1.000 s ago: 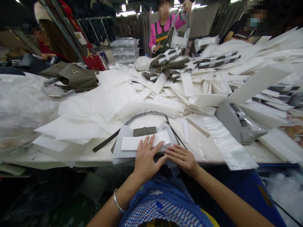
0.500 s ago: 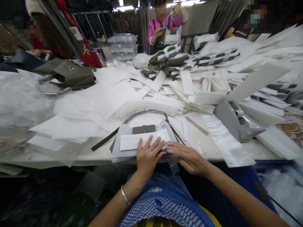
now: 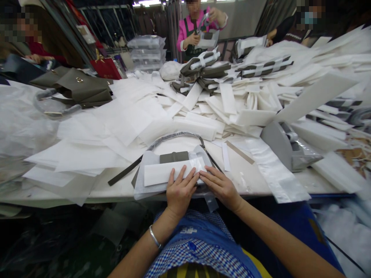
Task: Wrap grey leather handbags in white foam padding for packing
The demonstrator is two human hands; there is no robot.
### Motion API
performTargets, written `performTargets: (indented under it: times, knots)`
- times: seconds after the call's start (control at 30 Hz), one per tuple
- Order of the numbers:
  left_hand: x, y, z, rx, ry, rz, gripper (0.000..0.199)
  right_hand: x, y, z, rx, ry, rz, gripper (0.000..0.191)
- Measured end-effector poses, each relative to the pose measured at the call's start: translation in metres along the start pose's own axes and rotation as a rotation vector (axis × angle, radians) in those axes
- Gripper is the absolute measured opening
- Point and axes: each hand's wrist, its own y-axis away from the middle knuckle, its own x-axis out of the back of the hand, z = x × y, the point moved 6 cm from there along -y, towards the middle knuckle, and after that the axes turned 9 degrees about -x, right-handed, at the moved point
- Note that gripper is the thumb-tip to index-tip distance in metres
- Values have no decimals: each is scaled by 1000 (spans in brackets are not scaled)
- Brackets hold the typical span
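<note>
A grey-green handbag [image 3: 174, 156] lies at the table's front edge, mostly covered by thin white tissue paper [image 3: 139, 189]. Its strap [image 3: 176, 135], wrapped in clear film, arches behind it. Across the bag rests a white foam strip [image 3: 159, 173]. My left hand [image 3: 181, 191] lies flat on the strip with its fingers spread. Beside it, my right hand [image 3: 222, 187] presses stretched-out fingers on the strip's right end, where a piece of clear plastic film [image 3: 198, 163] shows. The fingertips of both hands nearly meet. What lies under my palms is hidden.
White sheets [image 3: 92, 154] spread to the left. Foam strips [image 3: 228, 98] and wrapped bags [image 3: 203, 69] heap up behind. A grey bag [image 3: 282, 148] and a clear plastic bag [image 3: 275, 173] lie to the right. Across the table, a person in pink sleeves [image 3: 184, 34] holds a bag.
My right hand has moved up and onto the foam strip's right end, from its lower right edge. My left hand stays on the strip. The whole view has shifted slightly.
</note>
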Motion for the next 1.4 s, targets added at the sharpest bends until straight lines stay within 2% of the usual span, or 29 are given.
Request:
performTargets:
  times: [0.13, 0.27, 0.4, 0.5, 0.63, 1.0, 1.27, 1.4]
  knots:
    - [0, 0, 1, 32, -2, -22, 42, 10, 11, -3, 9, 64, -85, 62]
    - [0, 0, 2, 39, -1, -30, 43, 22, 45, -8, 1, 199, -174, 63]
    - [-1, 0, 2, 35, 2, -19, 42, 14, 67, -13, 74, 258, -192, 54]
    - [0, 0, 2, 20, -10, -8, 40, 5, 61, -14, 93, 189, -106, 45]
    - [0, 1, 3, 19, -14, 6, 39, 3, 49, -17, 71, 53, -15, 37]
    - [-3, -1, 4, 13, -37, 6, 40, 14, 53, -51, -19, -37, -38, 37]
    - [-2, -1, 4, -8, -32, 28, 39, 37, 9, -59, 10, -5, -105, 27]
    - [-3, -1, 3, -4, -19, 21, 39, 42, -3, -53, -83, -67, -172, 22]
